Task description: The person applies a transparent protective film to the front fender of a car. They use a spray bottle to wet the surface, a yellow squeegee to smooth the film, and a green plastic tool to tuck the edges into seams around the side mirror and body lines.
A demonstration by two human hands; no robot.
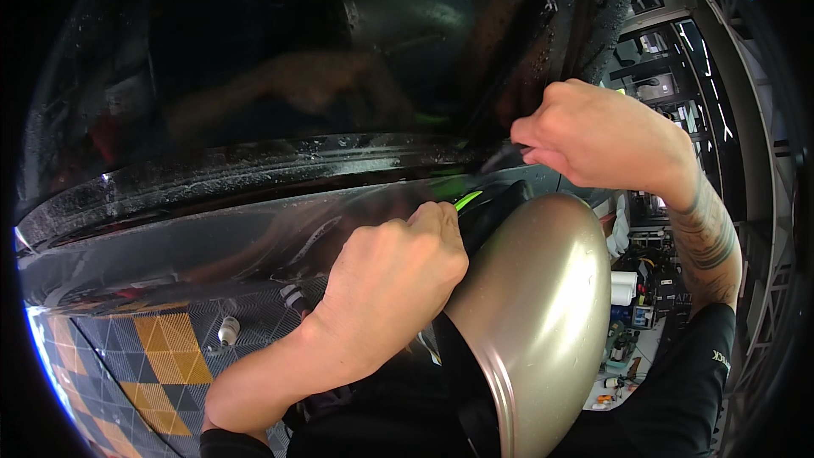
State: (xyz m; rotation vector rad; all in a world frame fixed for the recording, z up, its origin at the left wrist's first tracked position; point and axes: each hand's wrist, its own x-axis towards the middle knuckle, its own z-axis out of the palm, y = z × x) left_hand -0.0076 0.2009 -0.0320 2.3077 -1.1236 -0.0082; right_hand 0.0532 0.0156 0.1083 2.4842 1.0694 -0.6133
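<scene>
My left hand (394, 276) is closed around a bright green, thin pointed tool (468, 200). Its tip sticks out toward the car's wet window trim (254, 165), just beside the side mirror (547, 288). The mirror's cover is smooth champagne-coloured and partly stands in front of my body. Farther right, my right hand (585, 136) is pinched at the front lower corner of the window, on a dark thin piece (504, 157) that looks like a strip or film edge; its kind is unclear. Beneath the trim runs the glossy dark door panel (195, 242).
Water drops cover the dark window glass (339, 42). A white bottle (228, 331) stands on the patterned grey and orange floor (174, 356). At the right, a white roll (623, 288) and several bottles and supplies crowd a work surface (649, 343).
</scene>
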